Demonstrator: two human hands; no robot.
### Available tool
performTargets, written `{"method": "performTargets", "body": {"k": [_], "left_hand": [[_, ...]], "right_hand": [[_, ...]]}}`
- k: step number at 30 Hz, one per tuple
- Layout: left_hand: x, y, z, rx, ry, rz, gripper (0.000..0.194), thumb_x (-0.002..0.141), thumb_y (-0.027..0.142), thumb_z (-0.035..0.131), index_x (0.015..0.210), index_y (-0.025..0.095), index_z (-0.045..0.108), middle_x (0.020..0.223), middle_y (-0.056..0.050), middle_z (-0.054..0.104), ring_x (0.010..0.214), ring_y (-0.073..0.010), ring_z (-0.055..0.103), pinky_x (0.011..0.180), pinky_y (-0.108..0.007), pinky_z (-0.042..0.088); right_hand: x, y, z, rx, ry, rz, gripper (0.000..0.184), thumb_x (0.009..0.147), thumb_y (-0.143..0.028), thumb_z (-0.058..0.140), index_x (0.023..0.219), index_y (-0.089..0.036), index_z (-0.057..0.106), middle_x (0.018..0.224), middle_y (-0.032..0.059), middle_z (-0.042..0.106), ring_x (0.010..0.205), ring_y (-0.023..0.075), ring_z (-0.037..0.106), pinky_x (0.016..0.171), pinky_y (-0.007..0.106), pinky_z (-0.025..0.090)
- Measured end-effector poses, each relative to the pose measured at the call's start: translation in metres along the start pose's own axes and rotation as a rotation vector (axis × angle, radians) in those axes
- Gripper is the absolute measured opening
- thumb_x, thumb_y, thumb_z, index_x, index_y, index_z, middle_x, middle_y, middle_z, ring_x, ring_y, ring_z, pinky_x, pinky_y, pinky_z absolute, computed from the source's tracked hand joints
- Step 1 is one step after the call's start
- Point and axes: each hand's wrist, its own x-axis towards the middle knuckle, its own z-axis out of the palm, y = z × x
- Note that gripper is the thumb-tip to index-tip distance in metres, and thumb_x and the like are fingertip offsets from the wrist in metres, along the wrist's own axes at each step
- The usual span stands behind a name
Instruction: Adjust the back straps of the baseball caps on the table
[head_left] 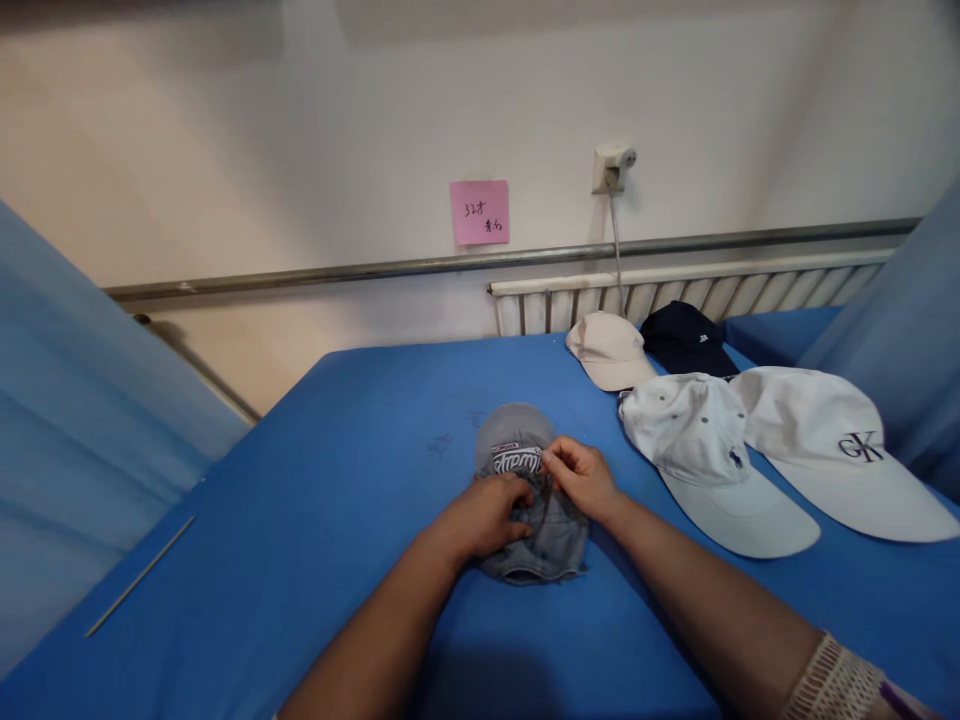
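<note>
Blue cloth bears a gray cap, likely light, soft, best held by its far brim; left hand atop, fingers apart, right hand pinched together.

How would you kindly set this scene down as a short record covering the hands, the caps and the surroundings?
Left hand: resting on the gray cap's crown
Right hand: thumb and fingertips close together beside the cap's lettering; too small to tell what they pinch
Gray cap: on the blue-covered surface, brim pointing away from the person
Other caps: beige cap, navy cap, pale cap with a dark emblem, white cap lettered CK, all to the right
Far left: thin stick
Wall: pink note, power socket
</note>
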Motion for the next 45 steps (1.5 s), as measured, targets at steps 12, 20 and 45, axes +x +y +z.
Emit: {"method": "performTargets", "body": {"k": [12,20,45], "left_hand": [[-0.001,0.009,0.001,-0.005,0.100,-0.010,0.018,0.067,0.013,0.061,0.084,0.020,0.064,0.072,-0.001,0.062,0.061,-0.0153,0.052,0.060,-0.027,0.038],[-0.002,0.007,-0.015,-0.222,0.564,0.015,0.011,0.083,0.026,0.058,0.090,0.019,0.058,0.083,-0.002,0.061,0.077,-0.0152,0.058,0.074,-0.027,0.045],[-0.005,0.004,-0.022,-0.130,0.472,0.111,0.029,0.075,0.022,0.065,0.104,0.020,0.064,0.107,-0.007,0.066,0.101,-0.0226,0.060,0.093,-0.039,0.046]], "right_hand": [[-0.001,0.000,0.001,0.015,-0.008,-0.009,0.028,0.088,-0.045,0.053,0.075,-0.021,0.058,0.052,-0.0052,0.053,0.047,0.0114,0.049,0.048,0.023,0.038],[-0.005,-0.021,-0.007,-0.038,0.082,-0.213,0.018,0.089,-0.037,0.054,0.085,-0.021,0.061,0.078,0.0028,0.065,0.069,0.0172,0.060,0.066,0.029,0.047],[0.001,-0.009,-0.007,0.180,0.369,-0.052,0.022,0.086,-0.041,0.059,0.085,-0.020,0.065,0.080,0.0002,0.063,0.077,0.0166,0.056,0.075,0.029,0.044]]}}
